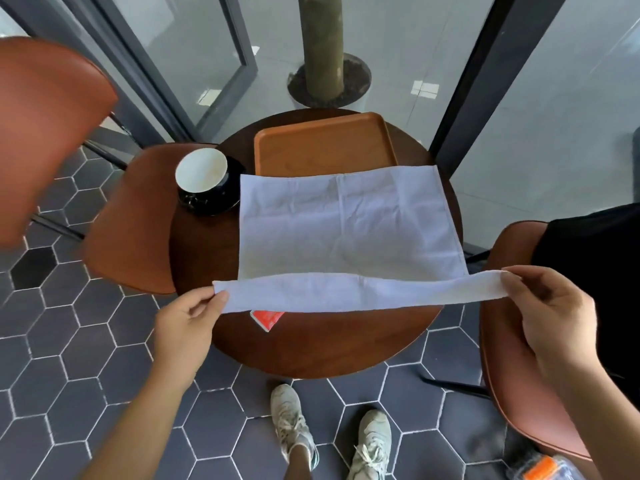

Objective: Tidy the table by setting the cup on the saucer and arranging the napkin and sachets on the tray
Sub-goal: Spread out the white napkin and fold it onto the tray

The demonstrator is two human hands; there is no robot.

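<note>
Both hands sit closest. The left hand (188, 320) pinches the near-left corner of the napkin (346, 223) between thumb and fingers, and the right hand (547, 306) pinches the near-right corner the same way. Between them the near edge is lifted and pulled into a taut band.

I judge the cloth light, soft and limp. It will sag wherever I let go, so the corners are the right hold, kept level and stretched so a fold lands straight. Nothing about it is fragile or slippery.

It is pale, almost lilac-white, a wide rectangle crossed by old fold creases. Apart from the raised strip it lies flat on the table (329, 348), and its far edge covers the near rim of the tray (322, 143).

One red sachet (268, 318) pokes out from under the lifted strip, on the wood near me. I cannot tell whether more are hidden. On the left, just beside the cloth, the cup (202, 169), white inside, appears to sit on the black saucer (225, 206). The tray holds nothing I can see. Brown chairs (131, 230) flank the table.
</note>
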